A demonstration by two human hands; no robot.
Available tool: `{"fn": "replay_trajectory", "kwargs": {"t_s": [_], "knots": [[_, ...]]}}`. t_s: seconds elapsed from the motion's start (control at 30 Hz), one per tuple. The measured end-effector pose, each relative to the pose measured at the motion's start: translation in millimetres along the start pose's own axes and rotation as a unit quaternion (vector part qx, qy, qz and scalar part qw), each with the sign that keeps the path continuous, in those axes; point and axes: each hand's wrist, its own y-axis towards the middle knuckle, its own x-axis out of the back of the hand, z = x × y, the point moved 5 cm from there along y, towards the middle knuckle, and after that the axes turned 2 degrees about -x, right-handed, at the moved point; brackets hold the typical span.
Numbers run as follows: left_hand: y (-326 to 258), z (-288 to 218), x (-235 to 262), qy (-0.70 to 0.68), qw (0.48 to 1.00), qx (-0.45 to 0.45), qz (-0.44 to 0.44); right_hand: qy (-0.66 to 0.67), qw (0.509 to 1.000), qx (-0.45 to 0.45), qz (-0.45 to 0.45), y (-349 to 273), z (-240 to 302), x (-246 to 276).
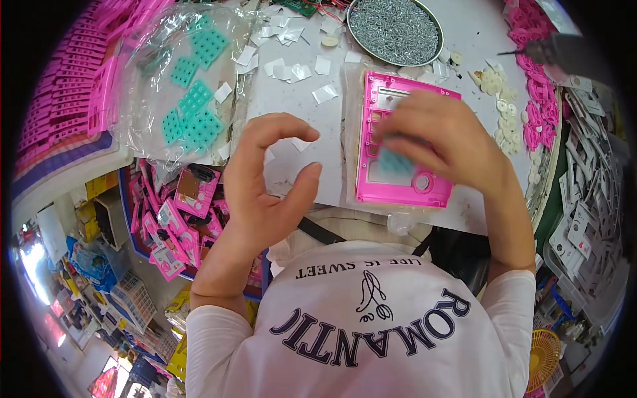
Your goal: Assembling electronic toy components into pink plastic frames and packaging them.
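Note:
A pink plastic casing (363, 152) with cut-out openings lies on the work surface in front of me, to the right of the middle. My right hand (434, 136) is over it, its fingers bent and smeared by motion. A blurred teal rubber keypad (396, 162) shows just below those fingers and seems to be held in them. My left hand (269, 176) hovers to the left of the casing with nothing in it, thumb and fingers curved apart. Beneath its fingertips a small white square piece (300, 144) lies on the surface.
A clear plastic bag (142, 86) of teal keypads lies at left, beside stacked pink casings (56, 93). A round tray (440, 43) of screws stands at the back. A dark power screwdriver (557, 53) hangs at right, above white discs (507, 126) and pink parts (541, 99).

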Motion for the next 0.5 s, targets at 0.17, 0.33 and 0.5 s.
{"fn": "replay_trajectory", "kwargs": {"t_s": [0.17,0.33,0.5], "knots": [[3.5,6.1,-3.6,0.022,0.999,-0.015,0.018,-0.061,0.997,0.002,-0.051,10.0,-20.7,-11.6],[6.4,15.9,-1.3,0.046,0.999,-0.011,0.022,-0.082,0.994,-0.018,-0.071,2.8,-23.7,-18.5],[21.8,16.0,8.9,0.106,0.994,-0.020,0.007,-0.139,0.982,-0.051,-0.117,-12.7,2.7,0.6]]}}
